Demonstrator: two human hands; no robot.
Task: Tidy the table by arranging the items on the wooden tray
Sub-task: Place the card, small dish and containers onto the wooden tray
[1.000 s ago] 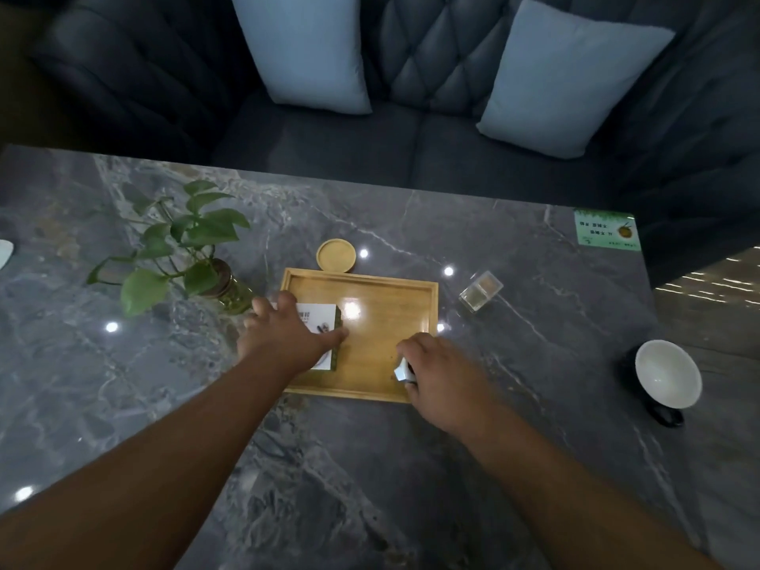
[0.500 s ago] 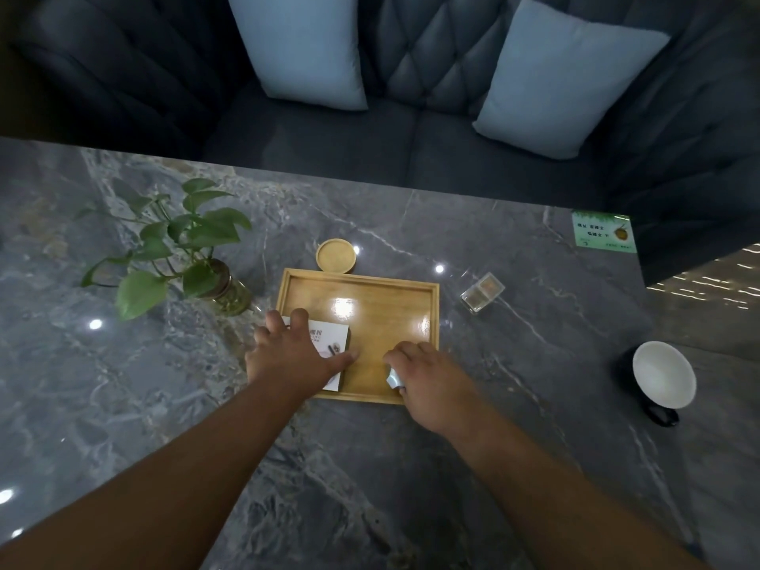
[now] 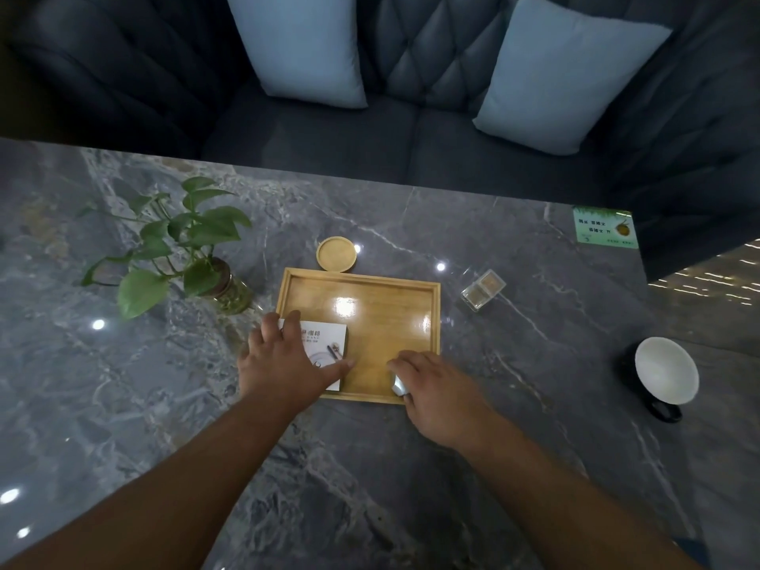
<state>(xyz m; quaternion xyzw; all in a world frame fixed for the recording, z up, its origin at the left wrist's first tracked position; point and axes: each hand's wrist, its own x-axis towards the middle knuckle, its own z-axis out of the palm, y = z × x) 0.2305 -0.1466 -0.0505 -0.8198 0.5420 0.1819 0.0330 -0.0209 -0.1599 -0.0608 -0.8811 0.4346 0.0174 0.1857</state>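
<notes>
The wooden tray [image 3: 372,290] lies in the middle of the grey marble table. A white printed box [image 3: 327,341] sits in the tray's near left corner, and my left hand [image 3: 283,364] rests flat on it with fingers spread. At the tray's near right corner my right hand [image 3: 436,390] curls over a small silvery object [image 3: 398,383], mostly hidden under the fingers. A round wooden coaster [image 3: 336,254] touches the tray's far edge. A small clear box [image 3: 483,288] lies to the right of the tray.
A potted green plant [image 3: 214,281] in a glass jar stands left of the tray. A white bowl [image 3: 666,376] on a dark cup sits at the right. A green card [image 3: 604,227] lies at the far right corner. A dark sofa with pale cushions [image 3: 304,47] is behind.
Both hands have held their places on the tray. The white box now lies flat and squared in the near left corner. The view has shifted slightly.
</notes>
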